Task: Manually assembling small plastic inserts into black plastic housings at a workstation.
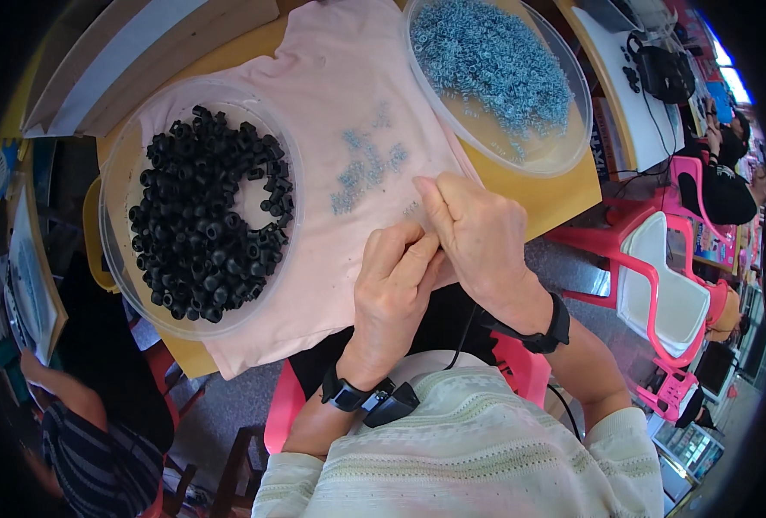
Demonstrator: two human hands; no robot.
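My left hand [393,289] and my right hand [476,233] meet over the near edge of a pale pink cloth [331,95], fingertips pinched together on something small that the fingers hide. Just beyond the fingers, several small blue-grey springs [367,168] lie loose on the cloth. A clear round lid holding several black rubber caps [206,216] rests to the left. A second clear dish [564,147] heaped with blue-grey springs [487,60] sits at the far right. Each wrist wears a black band.
The cloth covers a yellow table [564,194]. Pink plastic chairs [659,285] stand to the right, and another person sits behind them at far right. A person in a striped sleeve [89,449] is at lower left. A white table [625,95] holds black gear.
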